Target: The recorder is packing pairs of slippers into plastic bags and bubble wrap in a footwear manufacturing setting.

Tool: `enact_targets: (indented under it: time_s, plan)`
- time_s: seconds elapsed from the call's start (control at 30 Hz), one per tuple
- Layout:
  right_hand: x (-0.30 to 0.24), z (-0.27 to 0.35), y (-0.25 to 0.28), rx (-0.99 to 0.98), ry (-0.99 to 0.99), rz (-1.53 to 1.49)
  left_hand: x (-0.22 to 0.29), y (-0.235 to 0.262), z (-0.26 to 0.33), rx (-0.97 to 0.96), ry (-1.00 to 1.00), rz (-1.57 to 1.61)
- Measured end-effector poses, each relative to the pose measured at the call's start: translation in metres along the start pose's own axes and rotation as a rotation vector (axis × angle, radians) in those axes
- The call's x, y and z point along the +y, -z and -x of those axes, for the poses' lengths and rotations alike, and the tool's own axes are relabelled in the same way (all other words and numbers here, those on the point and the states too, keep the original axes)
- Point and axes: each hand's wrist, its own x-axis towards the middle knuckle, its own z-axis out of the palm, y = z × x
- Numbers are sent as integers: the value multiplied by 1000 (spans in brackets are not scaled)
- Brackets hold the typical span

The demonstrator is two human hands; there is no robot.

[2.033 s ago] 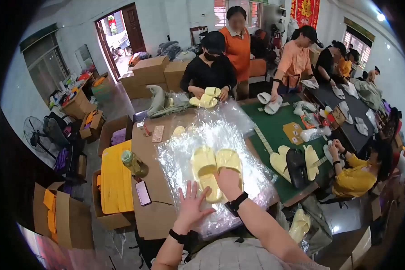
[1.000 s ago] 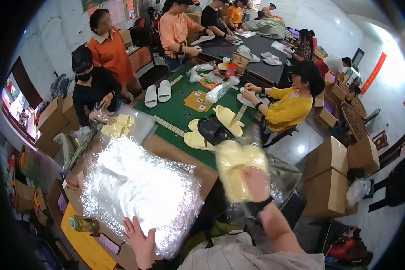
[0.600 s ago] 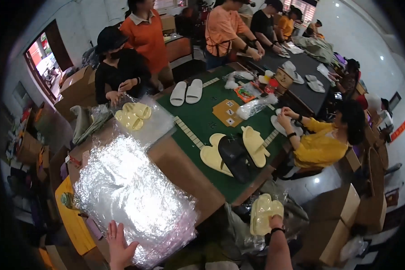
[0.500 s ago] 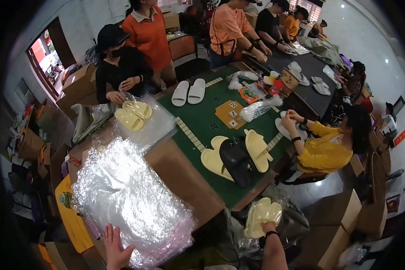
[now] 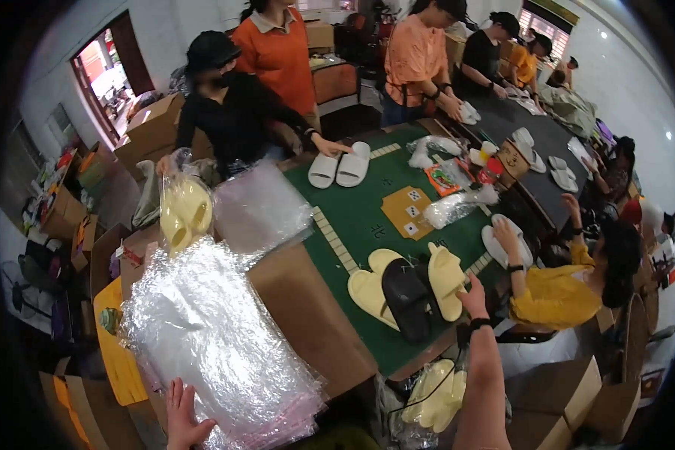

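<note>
My left hand (image 5: 186, 417) lies with fingers spread at the near left edge of a stack of shiny clear plastic bags (image 5: 210, 330). Its fingers are empty. At the table's right side my right hand (image 5: 472, 297) has its fingers on the edge of a pale yellow slipper (image 5: 444, 277). Part of the grip is hidden against the slipper. Left of that slipper lies a black slipper (image 5: 406, 304), beside another pale yellow slipper (image 5: 371, 294). Below the table edge, next to my right forearm, pale yellow slippers (image 5: 435, 397) rest among clear plastic and dark sacking.
Across the green-topped table (image 5: 330, 225), a person in black holds bagged yellow slippers (image 5: 185, 210) and touches white slippers (image 5: 337, 166). A person in yellow (image 5: 559, 289) sits at the right with a white slipper (image 5: 506, 240). Cardboard boxes (image 5: 555, 390) stand at the lower right.
My right hand has left the yellow slippers below the table edge and moved up to one on the table. The person in black lifted the bagged slippers and reached for the white pair.
</note>
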Motion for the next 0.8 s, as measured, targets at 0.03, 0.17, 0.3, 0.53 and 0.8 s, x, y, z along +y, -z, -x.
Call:
enact_targets:
  time_s: [0.03, 0.17, 0.3, 0.53, 0.8]
  plan:
    - [12, -22, -17, -66, -47, -159, -2, -2, 0, 18, 23, -3]
    - [40, -53, -45, -122, -250, -808, -7, -2, -11, -22, 9, 23]
    - [53, -38, -11, 196, -177, -887, -14, -7, -22, -27, -55, -20]
    - [-140, 39, 75, 137, 203, -758, -20, -3, 3, 22, -98, -34]
    - [-452, 252, 50, -206, 518, -811, -21, -1, -3, 106, -245, -157]
